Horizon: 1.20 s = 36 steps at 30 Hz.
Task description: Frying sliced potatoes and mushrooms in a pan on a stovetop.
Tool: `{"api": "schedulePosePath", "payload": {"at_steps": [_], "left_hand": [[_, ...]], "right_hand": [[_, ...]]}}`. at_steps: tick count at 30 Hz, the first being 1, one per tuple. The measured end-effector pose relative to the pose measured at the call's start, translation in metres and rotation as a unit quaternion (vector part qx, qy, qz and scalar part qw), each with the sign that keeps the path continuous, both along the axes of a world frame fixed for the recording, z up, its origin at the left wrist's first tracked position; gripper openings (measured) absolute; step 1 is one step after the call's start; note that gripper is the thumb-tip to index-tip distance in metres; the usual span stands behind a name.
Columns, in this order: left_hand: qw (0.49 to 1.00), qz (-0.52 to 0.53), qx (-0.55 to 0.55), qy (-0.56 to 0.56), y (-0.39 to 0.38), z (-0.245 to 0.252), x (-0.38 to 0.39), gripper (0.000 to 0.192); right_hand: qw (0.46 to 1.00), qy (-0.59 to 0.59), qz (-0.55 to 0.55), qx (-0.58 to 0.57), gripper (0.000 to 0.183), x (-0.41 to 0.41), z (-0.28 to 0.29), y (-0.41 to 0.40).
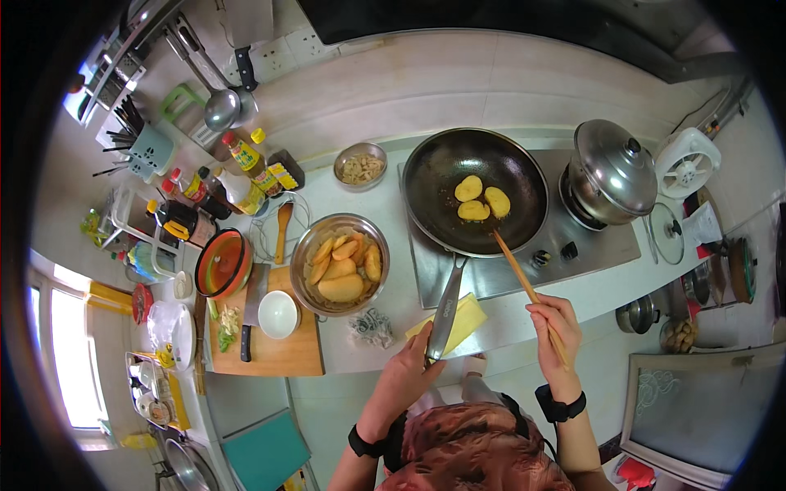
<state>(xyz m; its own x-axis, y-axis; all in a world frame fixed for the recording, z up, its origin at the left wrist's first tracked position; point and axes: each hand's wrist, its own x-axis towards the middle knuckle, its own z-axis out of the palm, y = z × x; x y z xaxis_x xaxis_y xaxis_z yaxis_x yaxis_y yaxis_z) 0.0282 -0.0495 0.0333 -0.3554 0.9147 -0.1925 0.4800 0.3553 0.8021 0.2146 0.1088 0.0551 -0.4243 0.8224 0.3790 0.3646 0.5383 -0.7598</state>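
A dark frying pan point(430, 184) sits on the steel gas hob point(589, 258), with three yellow, potato-like slices point(473, 211) in its bowl. My left hand point(405, 368) grips the end of the pan's grey handle point(446, 310). Wooden chopsticks point(517, 270) are held in my right hand point(557, 331), their tips at the pan's near inner wall, just short of the slices. Left of the pan, a steel bowl point(297, 279) holds several browned slices point(341, 288). A folded yellow cloth point(470, 319) lies under the handle at the counter's edge.
A lidded steel pot point(614, 178) stands on the right burner. Leftward are a wooden cutting board point(285, 353) with a cleaver point(253, 301) and white bowl point(279, 314), a red-lined pan point(224, 262), and sauce bottles point(245, 159). A small bowl of pale pieces point(361, 168) sits behind.
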Motion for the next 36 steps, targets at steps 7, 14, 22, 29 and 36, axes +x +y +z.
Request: {"api": "schedulePosePath", "payload": {"at_steps": [7, 14, 22, 29, 36], "left_hand": [[0.999, -0.026, -0.026, -0.002, 0.007, 0.004, 0.004, 0.066], [1.000, -0.005, -0.018, -0.014, 0.005, 0.001, 0.005, 0.066], [1.000, -0.022, 0.005, 0.018, 0.004, -0.002, 0.003, 0.065], [1.000, -0.020, 0.001, 0.006, 0.005, -0.001, 0.002, 0.066], [1.000, -0.013, -0.010, 0.019, 0.005, -0.007, 0.003, 0.066]], "right_hand": [[1.000, -0.002, -0.008, 0.007, 0.009, 0.008, -0.002, -0.001], [1.000, 0.006, -0.002, 0.007, 0.010, 0.004, -0.002, -0.001], [0.999, 0.006, -0.013, -0.030, 0.008, 0.003, 0.002, -0.002], [0.998, 0.020, -0.020, -0.059, 0.009, -0.001, 0.008, 0.012], [0.999, 0.042, -0.004, 0.020, 0.012, -0.024, -0.016, 0.081]]}}
